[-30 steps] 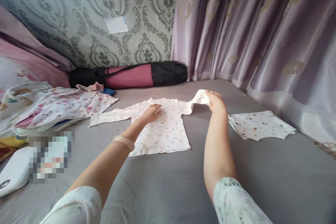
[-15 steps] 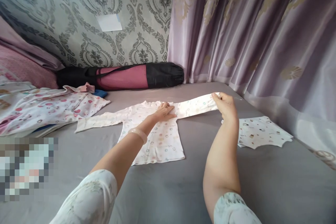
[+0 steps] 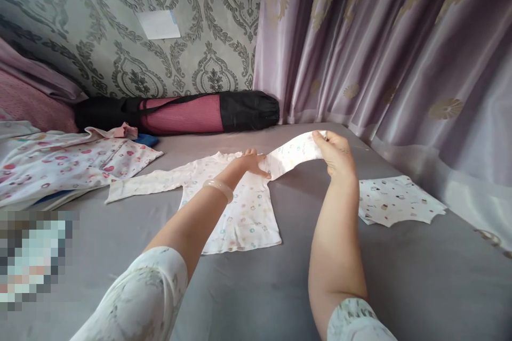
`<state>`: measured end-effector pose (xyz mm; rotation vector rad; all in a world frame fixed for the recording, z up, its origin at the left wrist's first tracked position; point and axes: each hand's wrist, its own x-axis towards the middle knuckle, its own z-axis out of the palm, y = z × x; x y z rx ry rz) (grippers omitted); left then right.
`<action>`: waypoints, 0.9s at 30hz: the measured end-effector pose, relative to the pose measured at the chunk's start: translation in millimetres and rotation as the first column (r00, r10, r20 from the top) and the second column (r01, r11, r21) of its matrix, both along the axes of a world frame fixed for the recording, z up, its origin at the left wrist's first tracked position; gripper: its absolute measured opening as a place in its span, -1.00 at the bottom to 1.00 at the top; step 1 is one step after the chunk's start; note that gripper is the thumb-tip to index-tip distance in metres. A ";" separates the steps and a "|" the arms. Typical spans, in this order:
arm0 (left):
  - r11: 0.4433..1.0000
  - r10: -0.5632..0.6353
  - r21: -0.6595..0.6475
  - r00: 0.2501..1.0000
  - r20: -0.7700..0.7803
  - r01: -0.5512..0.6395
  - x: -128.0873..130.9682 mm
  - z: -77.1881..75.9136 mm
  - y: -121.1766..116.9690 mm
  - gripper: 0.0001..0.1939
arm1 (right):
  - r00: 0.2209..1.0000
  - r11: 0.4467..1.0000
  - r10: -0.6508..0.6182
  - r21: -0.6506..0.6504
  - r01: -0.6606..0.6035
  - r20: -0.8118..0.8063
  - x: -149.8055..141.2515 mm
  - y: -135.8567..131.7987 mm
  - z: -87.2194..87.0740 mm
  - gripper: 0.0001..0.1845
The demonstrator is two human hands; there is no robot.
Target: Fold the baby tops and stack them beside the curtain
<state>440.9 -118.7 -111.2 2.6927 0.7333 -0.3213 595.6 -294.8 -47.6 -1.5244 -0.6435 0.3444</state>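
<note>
A small white long-sleeved shirt [image 3: 252,213] with a faint pastel print lies spread on the grey bed sheet [image 3: 296,277]. Flat on its upper right part, by the shoulder, rests my left hand [image 3: 255,164], fingers apart. My right hand [image 3: 336,152] pinches the cuff of the right-side sleeve [image 3: 296,153] and holds it raised above the sheet, so the sleeve curves upward from the shoulder. The other sleeve [image 3: 146,183] stretches out flat to the left. My left forearm covers part of the shirt's body.
To the right lies a folded white printed garment [image 3: 400,200]. Several clothes, one with a red-and-pink print [image 3: 120,159], are heaped at the left. A pink-and-black rolled bag [image 3: 184,113] runs along the wall. Purple curtains [image 3: 360,37] hang at the right.
My right hand has lifted the sleeve's cuff and brought it slightly left, and the sleeve now bends more. My left hand stays by the shoulder, shifted only a little.
</note>
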 end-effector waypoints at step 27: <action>0.247 0.963 -0.946 0.163 0.215 -0.211 -148.7 -34.5 6.6 -0.53 | 0.825 0.848 0.526 -0.204 -0.489 0.209 -138.6 92.7 -45.0 -0.53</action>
